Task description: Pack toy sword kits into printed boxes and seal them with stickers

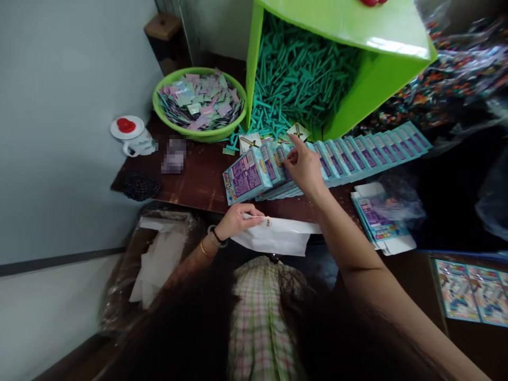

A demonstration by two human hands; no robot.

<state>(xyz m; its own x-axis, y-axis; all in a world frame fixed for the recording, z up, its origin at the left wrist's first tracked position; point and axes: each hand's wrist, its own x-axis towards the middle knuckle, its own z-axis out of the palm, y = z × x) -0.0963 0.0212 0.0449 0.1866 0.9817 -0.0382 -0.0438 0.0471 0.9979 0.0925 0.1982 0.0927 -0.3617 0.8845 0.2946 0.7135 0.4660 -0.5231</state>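
Where the dark wooden surface meets the person's lap, two hands are at work. The left hand has its fingers pinched narrow on the top edge of one white plastic bag, which hangs over the surface's near edge.

The right hand reaches forward over a fanned row of small blue boxes; its fingers are loosely curled, the forefinger stretched out and touching the top of a box near the left end of the row. About fourteen boxes can be counted in the row, though those under the hand cannot be told apart.

One green basin of pastel packets stands behind on the left, and one tipped green bin spills teal sticks just behind the boxes. Two small cards lie among the sticks. One flat stack of unfolded box blanks lies at the right, and one white cup with a red lid stands at the left.
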